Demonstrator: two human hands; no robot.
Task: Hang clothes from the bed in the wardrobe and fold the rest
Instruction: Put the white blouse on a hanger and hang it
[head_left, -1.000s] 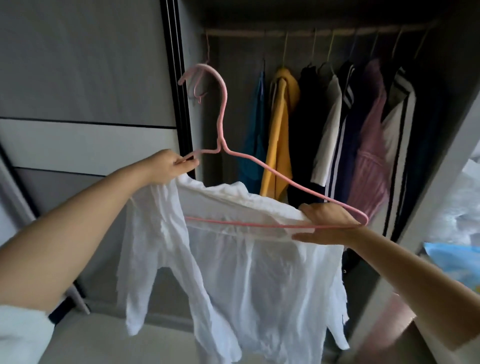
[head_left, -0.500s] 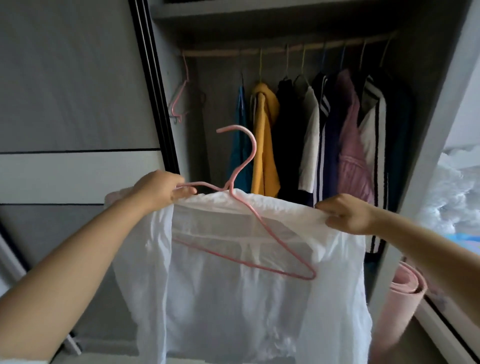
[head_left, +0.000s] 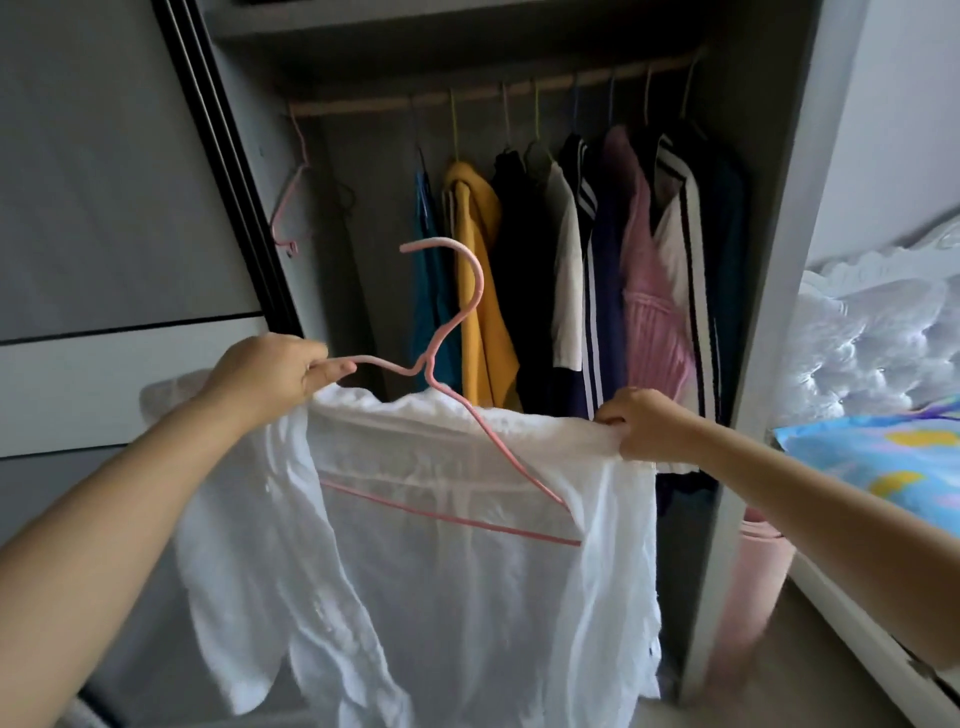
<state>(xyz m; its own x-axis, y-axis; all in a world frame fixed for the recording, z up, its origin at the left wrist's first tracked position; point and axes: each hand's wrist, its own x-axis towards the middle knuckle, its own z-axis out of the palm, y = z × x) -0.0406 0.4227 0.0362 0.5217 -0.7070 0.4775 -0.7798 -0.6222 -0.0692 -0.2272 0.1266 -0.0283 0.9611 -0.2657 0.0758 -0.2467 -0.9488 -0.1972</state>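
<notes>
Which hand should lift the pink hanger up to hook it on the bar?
Probably the left hand. Its fingers already pinch the pink hanger near its neck, below the rail. The right hand only grips the white shirt.

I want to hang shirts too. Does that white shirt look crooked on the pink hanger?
Yes. The pink wire hanger sits tilted inside the thin white shirt: its right end droops low while the left hand holds its other end up. The right hand pinches the shirt's shoulder.
</notes>
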